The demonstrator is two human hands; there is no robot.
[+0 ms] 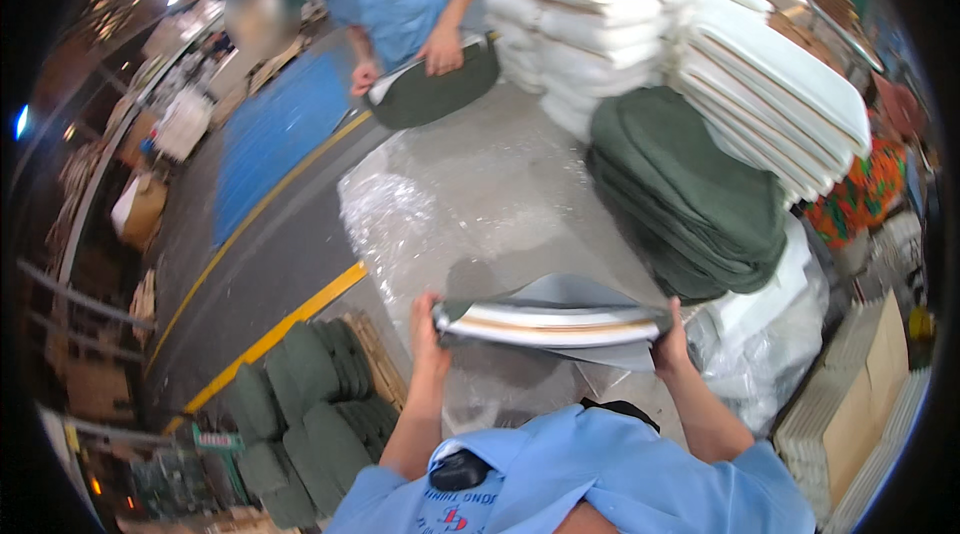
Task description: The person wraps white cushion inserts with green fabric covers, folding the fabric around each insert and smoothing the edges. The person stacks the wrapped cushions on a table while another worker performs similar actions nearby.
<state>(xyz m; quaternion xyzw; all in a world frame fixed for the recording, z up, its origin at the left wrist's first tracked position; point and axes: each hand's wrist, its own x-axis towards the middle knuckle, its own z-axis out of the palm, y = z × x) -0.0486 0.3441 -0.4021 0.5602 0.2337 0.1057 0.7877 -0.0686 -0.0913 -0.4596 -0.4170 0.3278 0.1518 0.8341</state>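
Observation:
Between my two hands is a padded cushion with its open side facing me. Its white foam pad [545,326] has a thin tan layer in the middle and sits inside a dark green fabric cover [572,290] with a grey inner face. My left hand [430,342] grips the left end, and my right hand [672,344] the right end, fingers closed on the cover's edge. A loose grey flap hangs below the pad near my right hand. The cushion is held over the work table [500,174], which is partly covered with clear plastic film [390,196].
A pile of dark green covers [680,194] lies right of the table, before stacked white foam pads [590,24]. Across the table a person's hands [442,50] hold a green cushion [440,92]. Green cushions [335,439] are stacked lower left; cardboard sheets [840,404] stand at right.

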